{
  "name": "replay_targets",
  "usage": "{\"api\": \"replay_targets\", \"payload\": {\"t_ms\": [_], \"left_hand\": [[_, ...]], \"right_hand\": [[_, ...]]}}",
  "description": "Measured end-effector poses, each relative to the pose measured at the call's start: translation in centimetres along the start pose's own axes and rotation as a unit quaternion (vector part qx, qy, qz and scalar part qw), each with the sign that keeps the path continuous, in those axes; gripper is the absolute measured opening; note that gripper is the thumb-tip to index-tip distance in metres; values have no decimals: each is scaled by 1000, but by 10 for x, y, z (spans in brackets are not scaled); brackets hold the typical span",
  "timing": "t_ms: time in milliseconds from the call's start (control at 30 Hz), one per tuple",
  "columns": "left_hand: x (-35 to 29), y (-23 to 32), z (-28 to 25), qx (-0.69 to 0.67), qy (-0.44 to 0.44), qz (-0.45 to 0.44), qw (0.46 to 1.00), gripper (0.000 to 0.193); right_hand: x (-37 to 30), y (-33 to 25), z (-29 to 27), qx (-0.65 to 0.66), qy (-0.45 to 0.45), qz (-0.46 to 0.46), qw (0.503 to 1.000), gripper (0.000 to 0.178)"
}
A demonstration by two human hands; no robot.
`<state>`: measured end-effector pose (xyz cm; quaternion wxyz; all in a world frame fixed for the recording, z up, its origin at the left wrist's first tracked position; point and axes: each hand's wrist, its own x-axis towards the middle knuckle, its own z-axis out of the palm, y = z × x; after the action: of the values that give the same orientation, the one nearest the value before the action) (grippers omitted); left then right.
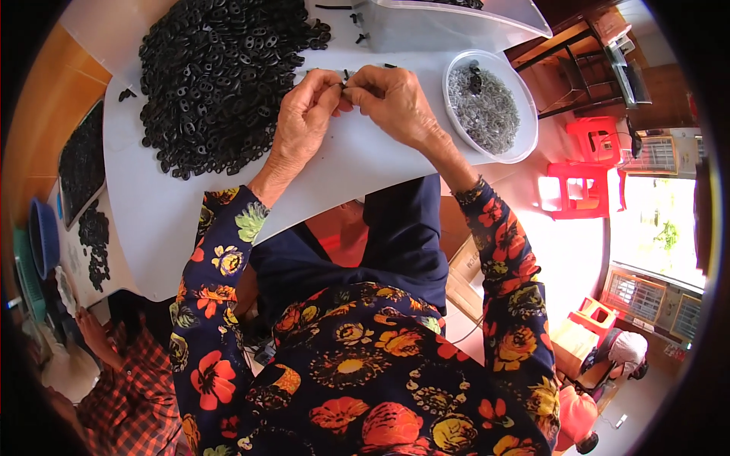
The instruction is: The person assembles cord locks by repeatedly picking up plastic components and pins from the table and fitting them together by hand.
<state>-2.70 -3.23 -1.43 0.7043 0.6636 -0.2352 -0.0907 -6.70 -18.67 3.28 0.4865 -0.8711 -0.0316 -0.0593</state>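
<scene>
Over the white table (304, 197), my left hand (306, 110) and my right hand (397, 100) meet, fingertips pinched together. Between them is a small black piece (344, 87), mostly covered by the fingers, so its exact kind is hidden. Left of my left hand rises a large heap of small black oval pieces (217, 83), many with two holes. To the right of my right hand stands a round clear plastic tub (530, 129). Inside it lie many tiny grey, shiny pieces (483, 114) with a few black ones on top.
A clear plastic bin (433, 30) stands at the table's far side, loose black bits beside it. More black pieces (95, 243) and a filled tray (82, 163) are at the left, near a person in a checked shirt (133, 387). Red stools (582, 190) stand right; other people sit lower right.
</scene>
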Motion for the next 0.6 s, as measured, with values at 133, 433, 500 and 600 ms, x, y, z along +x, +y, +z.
{"api": "replay_targets", "payload": {"t_ms": [133, 433, 500, 600], "left_hand": [[-6, 3, 4, 22, -64, -40, 997, 6], [-4, -2, 1, -66, -68, -65, 993, 9], [-2, -2, 2, -97, -53, -72, 991, 10], [-3, -2, 0, -108, -52, -81, 989, 10]], "right_hand": [[-13, 9, -3, -23, -1, 56, 998, 16], [28, 24, -22, -228, 66, -153, 959, 12], [38, 24, -20, -292, 12, -153, 944, 11], [48, 27, -9, -314, -49, -133, 939, 10]]}}
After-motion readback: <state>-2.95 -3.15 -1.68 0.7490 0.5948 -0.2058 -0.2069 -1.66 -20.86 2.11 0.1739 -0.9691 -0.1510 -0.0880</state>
